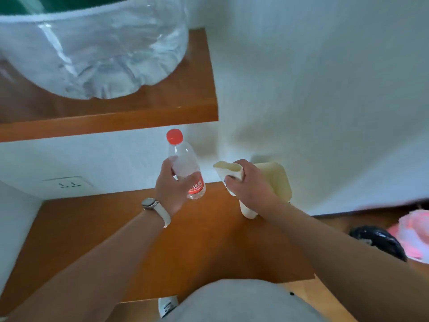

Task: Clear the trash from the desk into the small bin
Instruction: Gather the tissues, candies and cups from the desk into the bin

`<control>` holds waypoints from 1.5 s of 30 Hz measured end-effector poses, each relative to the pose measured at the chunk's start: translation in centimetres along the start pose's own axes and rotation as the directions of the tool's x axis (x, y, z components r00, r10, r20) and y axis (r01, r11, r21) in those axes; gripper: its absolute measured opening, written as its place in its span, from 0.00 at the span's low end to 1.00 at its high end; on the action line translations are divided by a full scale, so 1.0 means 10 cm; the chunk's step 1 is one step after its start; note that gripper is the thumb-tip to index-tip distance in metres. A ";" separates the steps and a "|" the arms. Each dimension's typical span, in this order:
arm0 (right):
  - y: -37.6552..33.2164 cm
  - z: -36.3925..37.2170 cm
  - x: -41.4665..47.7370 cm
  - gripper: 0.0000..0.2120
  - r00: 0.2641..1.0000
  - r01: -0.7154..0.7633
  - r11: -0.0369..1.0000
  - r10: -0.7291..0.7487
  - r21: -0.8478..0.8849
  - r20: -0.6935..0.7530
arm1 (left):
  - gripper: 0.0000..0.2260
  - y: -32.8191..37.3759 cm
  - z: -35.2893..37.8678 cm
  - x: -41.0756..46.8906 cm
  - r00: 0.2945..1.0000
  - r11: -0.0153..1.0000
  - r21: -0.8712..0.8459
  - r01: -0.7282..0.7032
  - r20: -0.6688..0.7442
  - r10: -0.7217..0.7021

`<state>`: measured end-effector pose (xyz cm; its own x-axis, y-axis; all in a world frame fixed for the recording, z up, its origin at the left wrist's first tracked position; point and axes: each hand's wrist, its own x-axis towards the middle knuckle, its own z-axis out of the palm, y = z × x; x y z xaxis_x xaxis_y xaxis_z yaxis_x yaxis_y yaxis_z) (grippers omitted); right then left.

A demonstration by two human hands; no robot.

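Around the middle of a clear plastic bottle (184, 163), my left hand (171, 187) is curled tight, keeping it upright with its red cap on top. My right hand (250, 182) is wrapped round a squashed paper cup (228, 169), over the far edge of the desk (197, 247). Both pieces of trash look picked up, so dropping them comes next. A cream tub (276, 180) sits just behind my right hand, and a black-lined container (378, 240) lies off to the right. I cannot tell which is the small bin, so I must settle that first.
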<state>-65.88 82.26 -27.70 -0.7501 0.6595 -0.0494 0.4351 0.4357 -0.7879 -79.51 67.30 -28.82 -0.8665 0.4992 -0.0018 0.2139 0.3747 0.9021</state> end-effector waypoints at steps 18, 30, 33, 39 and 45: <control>0.86 -0.85 0.19 0.09 0.992 -0.089 0.992 0.096 0.086 -0.077 | 0.22 0.84 1.18 -0.06 0.965 0.993 -0.070 -0.093 0.237 0.107; 1.03 -0.75 0.48 0.08 0.991 -0.114 0.989 0.107 0.095 0.075 | 0.24 0.56 1.36 -0.11 0.937 0.996 -0.087 -0.009 0.347 0.039; 1.04 -0.79 0.54 0.09 0.992 -0.096 0.989 0.086 0.109 0.090 | 0.25 0.51 1.39 -0.12 0.935 0.992 -0.125 0.025 0.355 0.021; 1.09 -0.85 0.62 0.10 0.988 -0.076 0.987 0.055 0.142 0.145 | 0.29 0.47 1.50 -0.15 0.926 0.989 -0.142 0.039 0.377 0.018; 1.16 -0.85 0.67 0.11 0.989 -0.064 0.990 0.045 0.129 0.144 | 0.29 0.47 1.49 -0.13 0.925 0.987 -0.149 0.054 0.379 0.006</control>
<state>-61.65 96.97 -31.91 -0.7935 0.5836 -0.1724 0.4142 0.3105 -0.8556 -70.62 80.05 -31.02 -0.6294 0.7605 -0.1597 0.0971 0.2809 0.9548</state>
